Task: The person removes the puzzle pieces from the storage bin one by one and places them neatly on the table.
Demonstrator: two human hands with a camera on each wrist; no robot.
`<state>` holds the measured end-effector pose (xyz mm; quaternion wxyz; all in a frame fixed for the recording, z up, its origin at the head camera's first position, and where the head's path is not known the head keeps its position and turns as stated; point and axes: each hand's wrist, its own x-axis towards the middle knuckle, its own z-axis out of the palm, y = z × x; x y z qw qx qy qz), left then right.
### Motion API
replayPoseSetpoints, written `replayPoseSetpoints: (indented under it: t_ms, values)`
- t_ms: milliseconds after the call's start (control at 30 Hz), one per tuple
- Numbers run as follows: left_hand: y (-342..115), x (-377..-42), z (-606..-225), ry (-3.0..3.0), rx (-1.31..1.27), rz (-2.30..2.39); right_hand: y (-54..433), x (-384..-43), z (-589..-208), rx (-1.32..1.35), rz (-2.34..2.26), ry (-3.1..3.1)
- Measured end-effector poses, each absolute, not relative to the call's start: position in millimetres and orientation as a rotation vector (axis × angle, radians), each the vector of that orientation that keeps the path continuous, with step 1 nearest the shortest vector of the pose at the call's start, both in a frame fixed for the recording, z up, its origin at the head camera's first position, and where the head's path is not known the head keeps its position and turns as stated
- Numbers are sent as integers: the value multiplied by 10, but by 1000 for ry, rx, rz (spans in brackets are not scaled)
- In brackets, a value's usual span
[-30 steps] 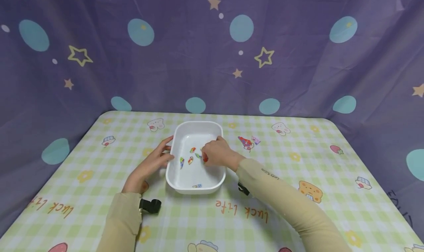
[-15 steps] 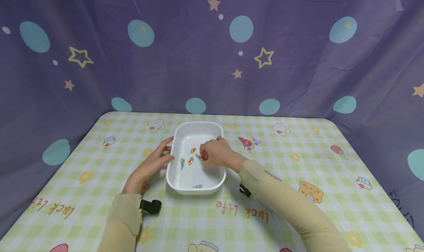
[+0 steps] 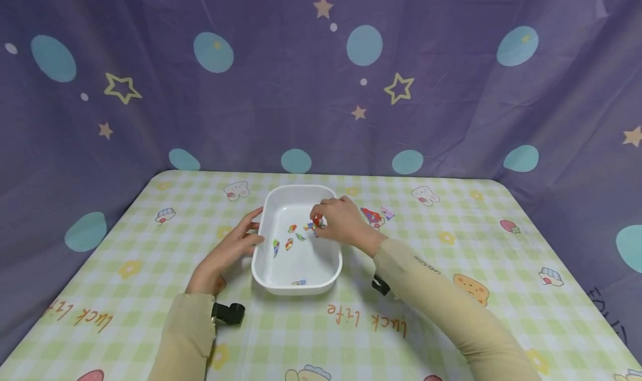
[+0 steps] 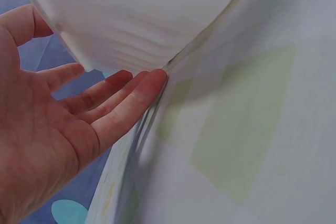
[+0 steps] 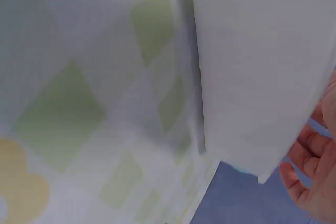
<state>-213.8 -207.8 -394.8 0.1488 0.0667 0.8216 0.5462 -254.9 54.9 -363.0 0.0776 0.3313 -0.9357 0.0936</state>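
Observation:
A white rectangular tray stands on the table, with several small multicoloured pieces scattered inside. My left hand rests at its left side, with fairly straight fingers touching the outer wall in the left wrist view. Over the tray's right rim reaches my right hand, thumb and fingers bent together around a small red piece. In the right wrist view that hand's bent fingers appear beyond the tray wall, while the red piece is hidden there.
Right of the tray, a red piece and a pink-purple piece lie on the green checked tablecloth. One more small piece lies near the tray's front wall. A purple curtain hangs behind the table.
My right hand has moved up and slightly right within the tray, with the red piece at its fingertips, uncovering other pieces beneath. The left hand and tray stay put.

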Motion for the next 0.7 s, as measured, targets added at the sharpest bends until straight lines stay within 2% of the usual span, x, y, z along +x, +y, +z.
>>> replayPoseSetpoints:
  t_ms: [700]
  values:
    - [-2087, -2151, -3975, 2355, 157, 1564, 888, -2635, -3551, 861, 417, -2740]
